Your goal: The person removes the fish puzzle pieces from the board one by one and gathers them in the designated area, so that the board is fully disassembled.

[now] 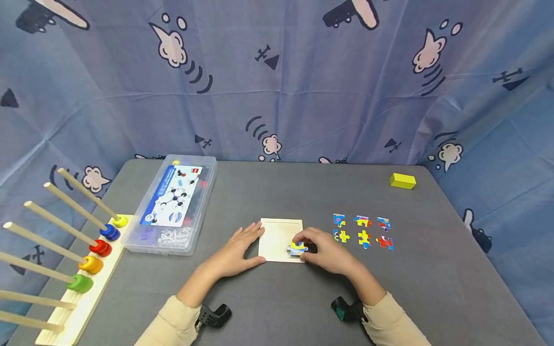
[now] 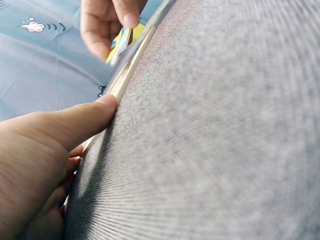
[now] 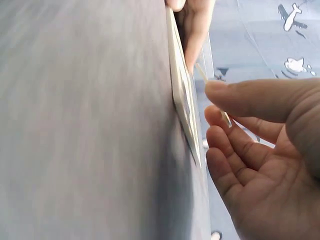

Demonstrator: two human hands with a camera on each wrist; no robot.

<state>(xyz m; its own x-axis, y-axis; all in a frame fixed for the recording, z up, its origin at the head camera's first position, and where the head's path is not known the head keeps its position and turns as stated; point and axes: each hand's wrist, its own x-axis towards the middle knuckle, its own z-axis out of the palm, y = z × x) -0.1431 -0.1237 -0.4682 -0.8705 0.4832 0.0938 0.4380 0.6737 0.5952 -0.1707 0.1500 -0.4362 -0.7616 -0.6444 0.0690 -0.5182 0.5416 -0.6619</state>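
A pale wooden puzzle tray (image 1: pixel 277 233) with a raised border lies flat on the grey table. At its left side rests my left hand (image 1: pixel 237 252), thumb and fingers spread along the edge; the left wrist view shows the thumb touching the tray's side. Between thumb and fingers, my right hand (image 1: pixel 328 251) pinches a yellow and blue jigsaw piece (image 1: pixel 296 249) over the tray's lower right corner. In the right wrist view that piece (image 3: pixel 226 119) appears edge-on, tilted and apart from the tray. Several loose jigsaw pieces (image 1: pixel 364 239) lie in two rows right of the tray.
A clear plastic case (image 1: pixel 201 206) with a molecule-picture label stands at the left. Beside it is a wooden peg rack (image 1: pixel 101 283) with coloured rings and long slanting pegs. A yellow block (image 1: pixel 402 181) sits at the back right. A patterned blue curtain (image 1: pixel 303 96) hangs behind the table.
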